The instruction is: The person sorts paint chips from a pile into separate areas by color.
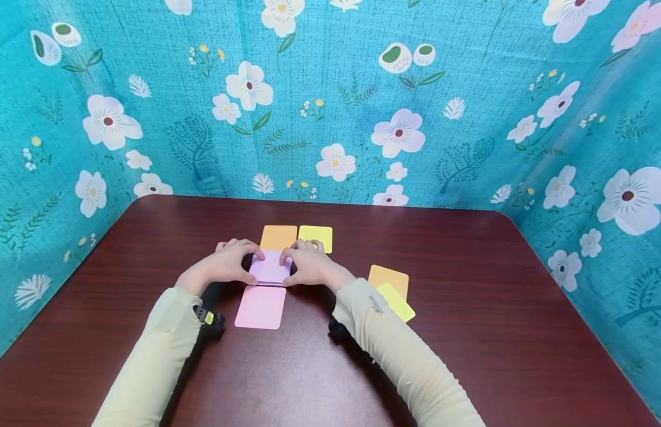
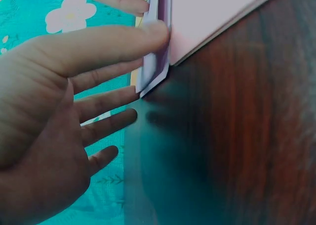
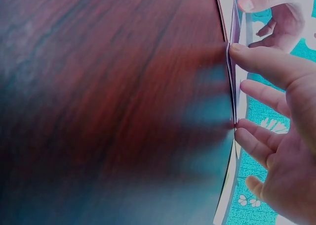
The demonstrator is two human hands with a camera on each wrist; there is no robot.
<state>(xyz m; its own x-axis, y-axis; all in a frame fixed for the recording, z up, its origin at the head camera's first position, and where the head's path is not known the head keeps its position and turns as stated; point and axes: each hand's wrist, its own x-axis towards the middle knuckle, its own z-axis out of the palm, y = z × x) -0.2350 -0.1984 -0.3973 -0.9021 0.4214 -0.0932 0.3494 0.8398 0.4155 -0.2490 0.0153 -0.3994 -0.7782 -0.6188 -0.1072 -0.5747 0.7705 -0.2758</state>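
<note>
A square purple card with rounded corners lies between my two hands near the table's middle, and a second purple edge shows just under its near side. My left hand holds its left side, thumb at the near corner and index finger farther up. On the opposite side, my right hand holds the card the same way, thumb at the near right corner. In the left wrist view, the left thumb presses the purple card, with the other fingers spread along its edge. The right thumb touches the card's near edge.
A pink card lies just nearer than the purple one. Beyond it are an orange card and a yellow card side by side. Farther right, another yellow card overlaps another orange card. Flowered blue cloth surrounds the table.
</note>
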